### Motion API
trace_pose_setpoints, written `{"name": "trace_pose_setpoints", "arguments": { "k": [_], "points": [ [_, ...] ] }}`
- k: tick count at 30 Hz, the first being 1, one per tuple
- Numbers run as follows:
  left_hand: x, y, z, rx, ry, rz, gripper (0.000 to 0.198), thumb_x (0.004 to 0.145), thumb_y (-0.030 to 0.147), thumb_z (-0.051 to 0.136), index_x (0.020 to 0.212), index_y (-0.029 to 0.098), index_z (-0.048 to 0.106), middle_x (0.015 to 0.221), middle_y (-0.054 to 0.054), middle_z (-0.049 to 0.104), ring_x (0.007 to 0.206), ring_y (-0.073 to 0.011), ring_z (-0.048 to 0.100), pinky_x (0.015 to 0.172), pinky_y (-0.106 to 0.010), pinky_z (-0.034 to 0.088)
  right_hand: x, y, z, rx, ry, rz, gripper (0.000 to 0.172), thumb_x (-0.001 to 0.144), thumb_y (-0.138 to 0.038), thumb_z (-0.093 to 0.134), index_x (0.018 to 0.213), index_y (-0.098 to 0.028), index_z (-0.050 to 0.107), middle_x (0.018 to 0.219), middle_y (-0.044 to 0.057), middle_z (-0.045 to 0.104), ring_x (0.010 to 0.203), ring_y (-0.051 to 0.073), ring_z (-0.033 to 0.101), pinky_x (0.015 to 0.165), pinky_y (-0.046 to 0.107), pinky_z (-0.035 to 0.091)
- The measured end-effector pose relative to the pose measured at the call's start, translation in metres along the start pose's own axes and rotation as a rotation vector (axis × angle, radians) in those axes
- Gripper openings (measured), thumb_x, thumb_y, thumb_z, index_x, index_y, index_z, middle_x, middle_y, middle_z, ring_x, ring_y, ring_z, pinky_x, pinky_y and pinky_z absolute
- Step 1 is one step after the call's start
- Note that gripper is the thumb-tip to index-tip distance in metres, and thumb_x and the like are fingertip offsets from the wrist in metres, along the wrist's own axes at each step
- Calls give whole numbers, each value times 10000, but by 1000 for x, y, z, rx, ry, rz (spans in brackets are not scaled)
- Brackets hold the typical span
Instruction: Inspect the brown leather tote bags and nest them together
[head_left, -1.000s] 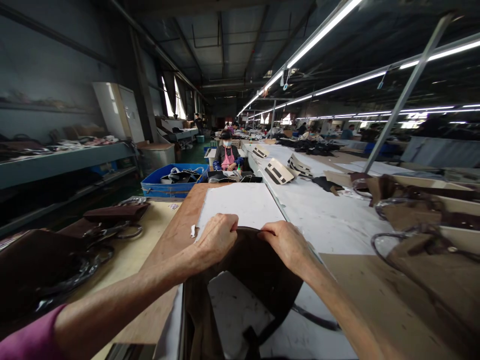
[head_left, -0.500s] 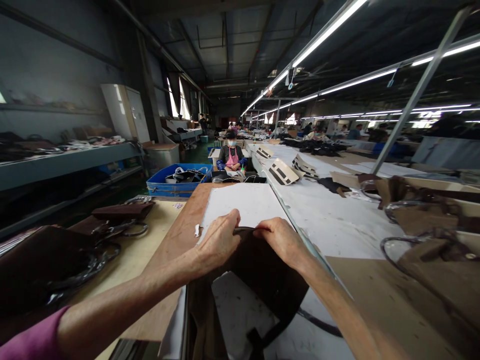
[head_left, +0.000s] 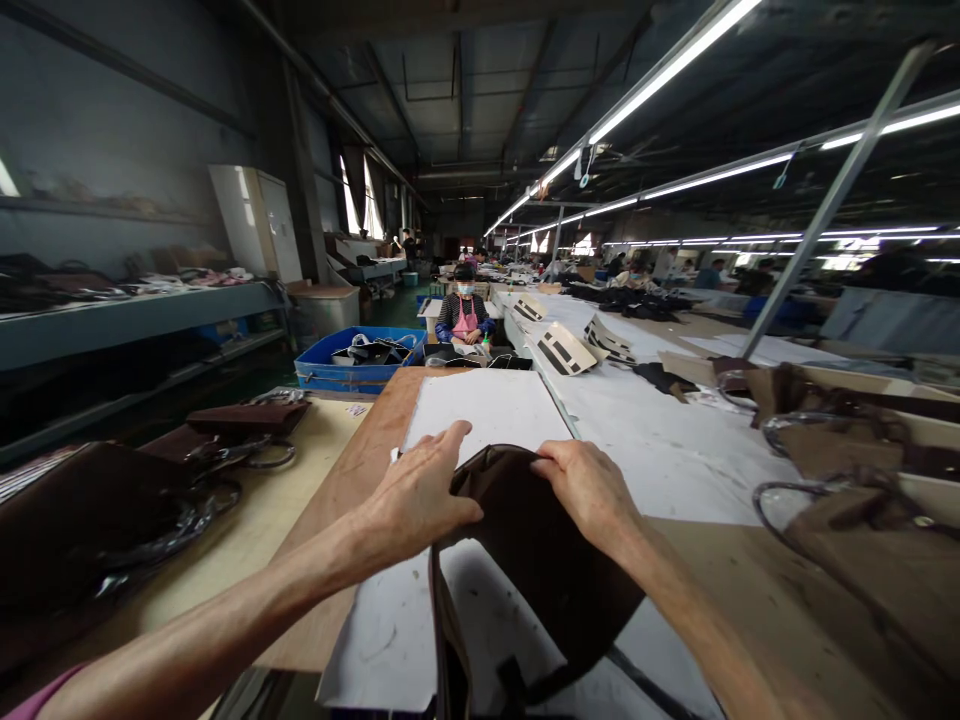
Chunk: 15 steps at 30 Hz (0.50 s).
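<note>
A dark brown bag piece (head_left: pixel 536 560) lies in front of me on white paper (head_left: pixel 487 405) spread over the brown workbench (head_left: pixel 360 480). My left hand (head_left: pixel 416 495) rests on the piece's upper left edge, its fingers stretched out and its thumb pressing the material. My right hand (head_left: pixel 589 490) is closed on the piece's top right edge, fingers curled over the rim. A black strap (head_left: pixel 525 685) trails from the piece at the bottom.
Brown bags with ring handles (head_left: pixel 112 500) lie at the left and more bags (head_left: pixel 847 440) at the right. A blue crate (head_left: pixel 352 365) stands beyond the bench. A person in a pink apron (head_left: pixel 463 312) sits opposite. Striped pieces (head_left: pixel 562 350) lie on the long white table.
My left hand has opened and slid down onto the piece's left side. The piece has shifted right and its top edge has lifted. The view has tilted slightly.
</note>
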<state>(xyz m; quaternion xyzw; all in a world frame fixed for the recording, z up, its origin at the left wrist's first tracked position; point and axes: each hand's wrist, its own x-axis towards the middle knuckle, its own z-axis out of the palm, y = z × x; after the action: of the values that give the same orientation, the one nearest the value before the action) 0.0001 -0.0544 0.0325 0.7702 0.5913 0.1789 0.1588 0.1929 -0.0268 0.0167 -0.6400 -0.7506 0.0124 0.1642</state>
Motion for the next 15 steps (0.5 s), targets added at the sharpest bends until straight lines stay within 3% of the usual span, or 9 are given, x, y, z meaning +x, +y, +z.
{"name": "trace_pose_setpoints", "arguments": {
  "k": [4, 8, 11, 15],
  "points": [
    [-37, 5, 10, -210, -1, -112, 861, 607, 328, 628, 1329, 172, 186, 1344, -136, 351, 1215, -264, 339, 975, -372, 310, -12, 3, -8, -55, 1, 27, 227, 796, -287, 453, 623, -224, 586, 639, 21, 606, 658, 155, 529, 572, 250, 297],
    [-46, 5, 20, -421, -9, -141, 861, 599, 170, 571, 1341, 171, 134, 1295, -104, 422, 1087, -204, 468, 896, -295, 392, -24, 6, -9, -50, 13, 10, 236, 795, -287, 446, 592, -221, 549, 594, 10, 579, 618, 146, 503, 559, 245, 293],
    [-34, -3, 17, -514, -131, -43, 735, 533, 8, 417, 1245, 183, 361, 1087, -30, 590, 914, -146, 552, 753, -220, 441, -35, 17, -18, -55, 27, -1, 227, 789, -272, 443, 591, -219, 541, 609, 6, 585, 631, 146, 503, 564, 247, 288],
    [-4, -16, 12, -552, -360, -15, 628, 443, -4, 341, 994, 157, 593, 819, 13, 653, 727, -133, 574, 533, -174, 414, -53, 35, -33, -89, -12, 8, 206, 765, -268, 464, 580, -225, 545, 590, -4, 583, 616, 144, 494, 547, 248, 268]
  ]
}}
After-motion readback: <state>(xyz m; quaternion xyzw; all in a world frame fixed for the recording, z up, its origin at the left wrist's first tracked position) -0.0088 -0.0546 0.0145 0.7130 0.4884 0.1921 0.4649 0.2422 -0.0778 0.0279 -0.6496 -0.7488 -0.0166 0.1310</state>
